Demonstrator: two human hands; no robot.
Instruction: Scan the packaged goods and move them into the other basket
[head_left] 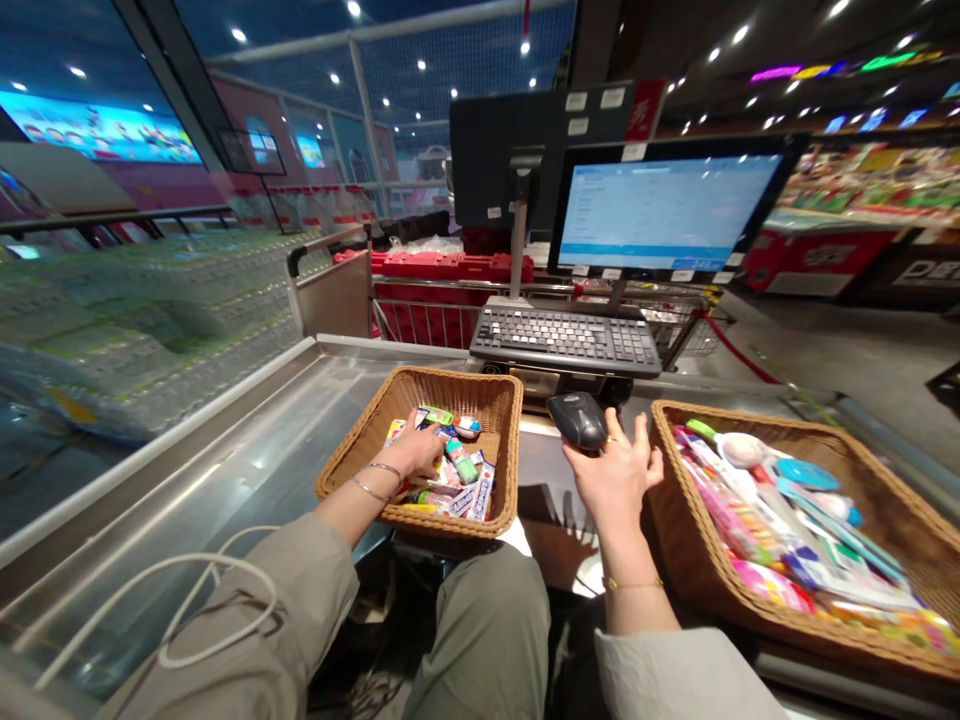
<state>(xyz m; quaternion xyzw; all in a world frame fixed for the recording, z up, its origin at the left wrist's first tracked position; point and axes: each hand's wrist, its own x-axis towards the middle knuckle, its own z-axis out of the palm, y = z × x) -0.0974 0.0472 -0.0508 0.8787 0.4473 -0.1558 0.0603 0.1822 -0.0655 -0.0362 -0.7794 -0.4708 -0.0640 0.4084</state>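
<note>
My left hand [415, 448] reaches into the left wicker basket [335, 455]. Its visible fingers are apart and rest among small bright packets, partly hiding them. Beside those fingers lies a green-and-pink item [460, 462], with blue-and-white wrapped packets [481, 492] nearer the basket's front. My right hand [616, 470] is raised, fingers spread, between the two baskets. Its thumb side is right up against a black barcode scanner [577, 420]; whether they touch I cannot tell. No grip around the scanner shows.
A larger wicker basket [701, 545] of colourful packets stands at the right. Behind are a keyboard [566, 335], a lit monitor [664, 210] and a shopping cart [420, 320]. A white cable [187, 560] loops over the metal counter [247, 450] near my left sleeve.
</note>
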